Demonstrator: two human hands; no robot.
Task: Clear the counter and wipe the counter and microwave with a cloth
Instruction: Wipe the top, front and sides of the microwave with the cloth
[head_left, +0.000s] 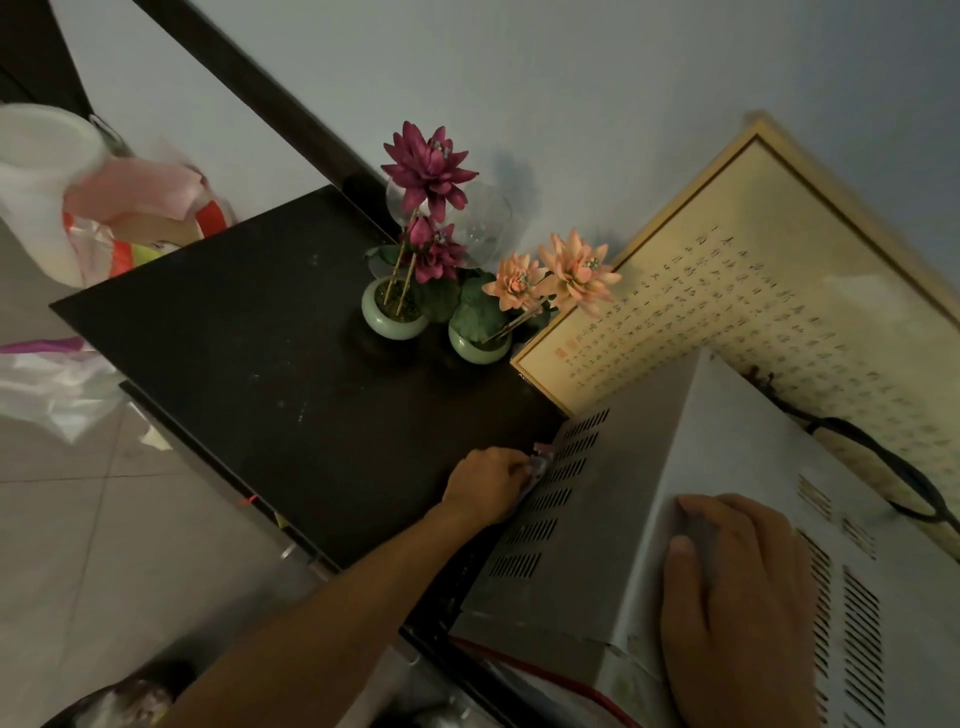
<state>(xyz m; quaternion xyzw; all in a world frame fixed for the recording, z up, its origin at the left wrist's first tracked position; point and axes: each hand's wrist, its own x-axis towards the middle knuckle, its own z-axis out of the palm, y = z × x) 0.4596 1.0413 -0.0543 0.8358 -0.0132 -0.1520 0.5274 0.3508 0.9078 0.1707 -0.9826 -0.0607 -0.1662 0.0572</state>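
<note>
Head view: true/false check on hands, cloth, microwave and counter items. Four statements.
1. The left hand holds the cloth against the vented side of the microwave. True.
2. The right hand grips the cloth. False: it lies flat on the microwave's top and holds nothing.
3. The purple-flower pot and the orange-flower pot both stand on the counter. True.
4. The framed calligraphy lies flat on the counter. False: it stands tilted against the wall behind the microwave.
</note>
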